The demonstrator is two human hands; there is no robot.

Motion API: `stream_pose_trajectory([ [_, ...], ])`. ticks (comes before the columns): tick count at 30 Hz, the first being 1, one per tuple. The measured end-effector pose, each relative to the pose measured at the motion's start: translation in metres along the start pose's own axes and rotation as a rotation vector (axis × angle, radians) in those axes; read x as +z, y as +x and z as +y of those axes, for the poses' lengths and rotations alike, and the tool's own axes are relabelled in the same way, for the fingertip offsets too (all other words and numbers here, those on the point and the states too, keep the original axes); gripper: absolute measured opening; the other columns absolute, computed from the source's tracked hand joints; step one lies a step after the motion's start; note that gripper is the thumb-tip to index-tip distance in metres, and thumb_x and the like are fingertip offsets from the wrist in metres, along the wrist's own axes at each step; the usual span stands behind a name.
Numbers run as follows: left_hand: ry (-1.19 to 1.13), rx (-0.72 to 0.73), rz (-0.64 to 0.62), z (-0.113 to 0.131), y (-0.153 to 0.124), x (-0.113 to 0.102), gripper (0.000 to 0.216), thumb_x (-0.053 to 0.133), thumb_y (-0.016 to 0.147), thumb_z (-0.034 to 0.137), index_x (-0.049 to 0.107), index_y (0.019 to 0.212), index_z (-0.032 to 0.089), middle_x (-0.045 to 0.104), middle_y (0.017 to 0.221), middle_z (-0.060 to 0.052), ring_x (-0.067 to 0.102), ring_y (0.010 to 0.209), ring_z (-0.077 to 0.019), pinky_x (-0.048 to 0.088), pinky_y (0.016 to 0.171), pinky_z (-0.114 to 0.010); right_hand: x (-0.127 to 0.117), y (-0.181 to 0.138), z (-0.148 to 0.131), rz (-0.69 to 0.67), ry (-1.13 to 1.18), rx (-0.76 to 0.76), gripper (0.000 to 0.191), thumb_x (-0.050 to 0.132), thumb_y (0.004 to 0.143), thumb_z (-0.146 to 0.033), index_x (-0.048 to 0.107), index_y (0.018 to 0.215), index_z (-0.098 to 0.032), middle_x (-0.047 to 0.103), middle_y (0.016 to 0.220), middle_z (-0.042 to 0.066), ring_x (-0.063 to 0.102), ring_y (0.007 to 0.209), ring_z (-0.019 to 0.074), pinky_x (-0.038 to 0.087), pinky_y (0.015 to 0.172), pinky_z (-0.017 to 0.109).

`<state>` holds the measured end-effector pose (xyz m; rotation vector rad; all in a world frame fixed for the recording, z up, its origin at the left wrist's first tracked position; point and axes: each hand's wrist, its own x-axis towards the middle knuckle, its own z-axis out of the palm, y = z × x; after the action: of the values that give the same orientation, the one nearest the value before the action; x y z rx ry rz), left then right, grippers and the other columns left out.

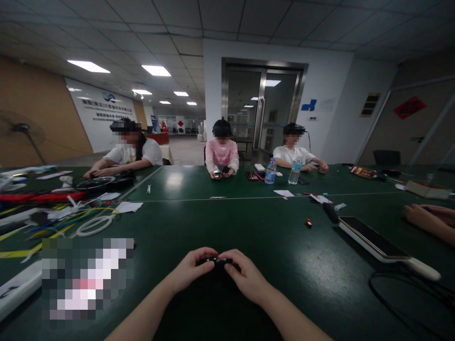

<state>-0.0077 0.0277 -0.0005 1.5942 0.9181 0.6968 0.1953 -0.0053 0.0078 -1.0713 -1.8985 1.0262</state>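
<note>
The desk under the hands looks smooth and faintly glossy, its dark green top catching ceiling light. Between the left hand and right hand is a small black part, mostly matt with a shiny fleck. Right of the hands, a tablet shows a glossy glass face. Beyond them, 2 bottles are clear plastic. Far left, cables have coloured plastic sheaths.

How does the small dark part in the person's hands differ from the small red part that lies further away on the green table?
The small dark part is black with a pale glint; the small red part is red. The dark part is pinched between the left hand and the right hand; the red part lies alone, untouched. Both are small, at the green table.
</note>
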Motion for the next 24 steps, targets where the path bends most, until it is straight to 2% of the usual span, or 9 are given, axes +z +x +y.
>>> stream_pose_trajectory([
  [4, -0.064, -0.013, 0.002, 0.000, 0.001, 0.001, 0.035, 0.060, 0.076, 0.032, 0.053, 0.107, 0.017, 0.065, 0.100, -0.007, 0.058, 0.096, -0.0215, 0.042, 0.087, -0.037, 0.002, -0.002, -0.004, -0.061, -0.030, -0.012, 0.027, 0.046, 0.084, -0.022, 0.059, 0.104, -0.033, 0.055, 0.103, 0.001, 0.052, 0.097, 0.0186, 0.041, 0.085, 0.033],
  [7, -0.099, 0.010, -0.006, -0.005, 0.002, 0.000, 0.038, 0.059, 0.076, 0.035, 0.052, 0.109, 0.018, 0.063, 0.108, -0.009, 0.056, 0.103, -0.0225, 0.041, 0.091, -0.038, 0.003, -0.001, -0.004, -0.075, -0.025, -0.026, 0.027, 0.046, 0.084, -0.021, 0.059, 0.104, -0.033, 0.055, 0.102, 0.002, 0.053, 0.095, 0.0174, 0.042, 0.084, 0.032],
  [11, -0.063, 0.040, -0.043, -0.005, 0.001, 0.001, 0.042, 0.056, 0.077, 0.042, 0.052, 0.111, 0.020, 0.059, 0.114, -0.008, 0.052, 0.108, -0.0238, 0.038, 0.094, -0.039, 0.003, 0.000, 0.002, -0.009, -0.010, -0.048, 0.027, 0.045, 0.084, -0.021, 0.058, 0.105, -0.031, 0.054, 0.102, 0.002, 0.052, 0.096, 0.0169, 0.042, 0.086, 0.032],
  [16, 0.040, 0.005, -0.066, 0.005, -0.003, 0.005, 0.042, 0.056, 0.077, 0.038, 0.050, 0.115, 0.021, 0.059, 0.114, -0.006, 0.052, 0.107, -0.0240, 0.037, 0.095, -0.039, 0.002, 0.002, 0.006, 0.070, 0.038, -0.054, 0.025, 0.042, 0.085, -0.022, 0.057, 0.104, -0.029, 0.054, 0.103, 0.002, 0.052, 0.097, 0.0173, 0.042, 0.086, 0.033],
  [24, 0.028, 0.042, -0.031, 0.000, 0.000, 0.002, 0.040, 0.059, 0.076, 0.035, 0.053, 0.111, 0.019, 0.062, 0.110, -0.007, 0.055, 0.103, -0.0238, 0.039, 0.093, -0.039, 0.003, 0.002, 0.004, 0.049, 0.020, -0.008, 0.024, 0.053, 0.079, -0.021, 0.058, 0.100, -0.029, 0.053, 0.103, 0.001, 0.053, 0.093, 0.0185, 0.044, 0.079, 0.032],
])
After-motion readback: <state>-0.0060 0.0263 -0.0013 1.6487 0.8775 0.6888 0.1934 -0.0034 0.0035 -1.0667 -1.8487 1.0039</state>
